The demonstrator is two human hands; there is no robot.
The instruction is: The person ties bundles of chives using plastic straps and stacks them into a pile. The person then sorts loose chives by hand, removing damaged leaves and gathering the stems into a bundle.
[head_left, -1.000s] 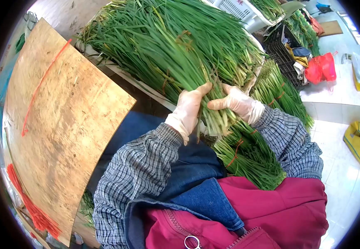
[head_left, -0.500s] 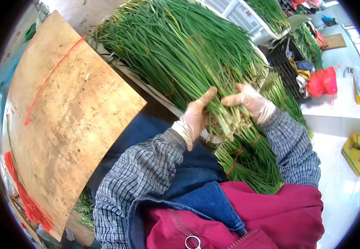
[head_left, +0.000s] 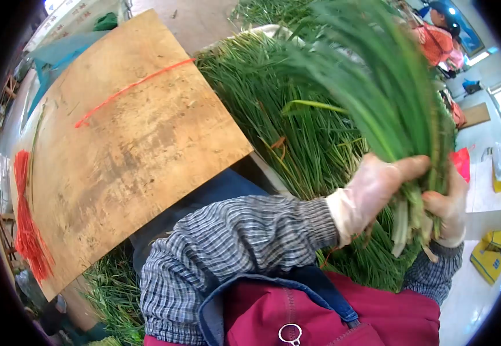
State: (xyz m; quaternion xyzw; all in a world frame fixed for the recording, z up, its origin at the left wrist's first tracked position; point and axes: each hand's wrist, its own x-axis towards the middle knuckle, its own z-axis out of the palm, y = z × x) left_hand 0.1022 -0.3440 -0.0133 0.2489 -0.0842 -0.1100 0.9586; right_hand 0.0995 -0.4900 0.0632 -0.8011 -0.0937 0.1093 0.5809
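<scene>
Left hand (head_left: pixel 373 190), in a thin pale glove, is closed around the lower stems of one bunch of garlic chives (head_left: pixel 397 109), thumb pressed against them. Right hand (head_left: pixel 451 207), gloved the same way, grips that bunch from the other side, its thumb near the cut ends. The bunch is held up over the right part of a big container (head_left: pixel 278 180) with a pale rim, its leaves fanned toward the top and blurred.

That one container is heaped with loose chives (head_left: pixel 314 141), too many to count, and a single orange band (head_left: pixel 279 142) shows among them. More greens (head_left: pixel 371 266) lie below the hands, just in front of the red jacket (head_left: pixel 377 305).

Over to the left sits one plywood board (head_left: pixel 141 144), carrying one long red tie (head_left: pixel 132 86) across its far part and one bundle of red ties (head_left: pixel 26 225) along its left edge. Off to the right I see one yellow bag (head_left: pixel 493 255), one red plastic bag (head_left: pixel 462 165) and, farther back, one other person (head_left: pixel 435 41) wearing orange.
</scene>
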